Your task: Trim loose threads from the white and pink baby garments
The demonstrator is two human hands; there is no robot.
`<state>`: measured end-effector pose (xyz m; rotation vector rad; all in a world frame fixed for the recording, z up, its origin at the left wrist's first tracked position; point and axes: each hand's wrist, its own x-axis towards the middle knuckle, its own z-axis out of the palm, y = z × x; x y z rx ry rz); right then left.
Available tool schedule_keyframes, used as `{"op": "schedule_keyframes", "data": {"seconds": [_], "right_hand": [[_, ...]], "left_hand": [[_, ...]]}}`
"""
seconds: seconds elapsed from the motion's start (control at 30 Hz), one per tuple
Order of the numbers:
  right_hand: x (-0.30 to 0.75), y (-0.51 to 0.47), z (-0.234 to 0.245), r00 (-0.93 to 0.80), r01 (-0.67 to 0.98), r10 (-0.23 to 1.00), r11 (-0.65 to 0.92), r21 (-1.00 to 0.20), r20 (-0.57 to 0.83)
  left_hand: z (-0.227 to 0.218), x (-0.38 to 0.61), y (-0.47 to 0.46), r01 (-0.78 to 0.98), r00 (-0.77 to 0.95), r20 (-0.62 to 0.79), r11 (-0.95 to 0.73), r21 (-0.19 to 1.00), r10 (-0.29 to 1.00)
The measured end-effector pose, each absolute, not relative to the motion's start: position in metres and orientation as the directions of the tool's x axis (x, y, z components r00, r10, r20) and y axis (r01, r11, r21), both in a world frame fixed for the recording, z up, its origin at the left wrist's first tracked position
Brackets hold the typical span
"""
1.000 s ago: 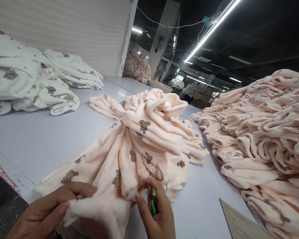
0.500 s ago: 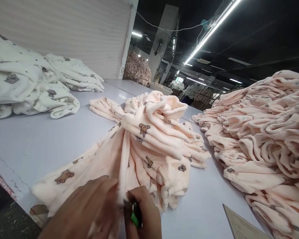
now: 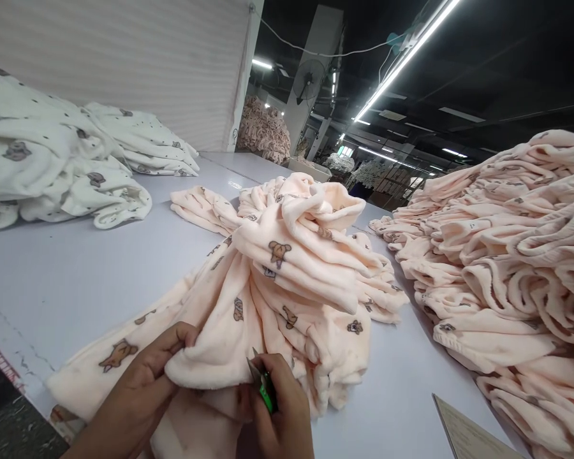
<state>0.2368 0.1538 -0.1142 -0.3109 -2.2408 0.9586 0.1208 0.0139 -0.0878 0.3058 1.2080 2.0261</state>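
Observation:
A pale peach fleece garment [image 3: 287,306] printed with brown bears lies bunched on the table in front of me. My left hand [image 3: 153,370] pinches the edge of a fold of it between thumb and fingers. Small thread snips [image 3: 264,386] with a green part and dark pointed blades sit in my right hand [image 3: 284,408], which is closed round them. Their blades point up and left, beside the right end of the fold's edge. Part of the right hand's fingers is hidden behind the snips and the cloth.
A tall pile of peach garments [image 3: 516,280] rises on the right. White printed garments [image 3: 52,153] are heaped at the left back. A card [image 3: 469,427] lies at the front right of the pale table [image 3: 167,255]. The table's edge runs along the lower left.
My hands have moved apart; the left has gone left, spreading the cloth edge between them. The narrow gathered fold has opened into a broad flap. The snips' blades now show clearly.

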Motion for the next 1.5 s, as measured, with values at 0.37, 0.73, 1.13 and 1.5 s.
{"op": "schedule_keyframes", "data": {"seconds": [0.37, 0.73, 1.13, 1.5], "right_hand": [[0.233, 0.141, -0.105, -0.656, -0.173, 0.293, 0.839, -0.517, 0.696], [0.228, 0.132, -0.104, -0.758, -0.079, 0.476, 0.612, -0.787, 0.446], [0.230, 0.132, -0.108, -0.729, -0.069, 0.488, 0.644, -0.762, 0.479], [0.220, 0.155, -0.091, -0.661, -0.004, 0.678, 0.425, -0.905, 0.321]], "left_hand": [[-0.081, 0.126, 0.019, 0.654, -0.683, 0.553, 0.062, 0.754, 0.478], [-0.085, 0.109, 0.025, -0.105, -0.662, 0.014, -0.111, 0.988, 0.749], [-0.078, 0.121, 0.027, -0.131, -0.710, -0.020, -0.104, 0.986, 0.703], [-0.057, 0.100, 0.033, 0.002, -0.559, -0.017, 0.022, 1.000, 0.829]]}}
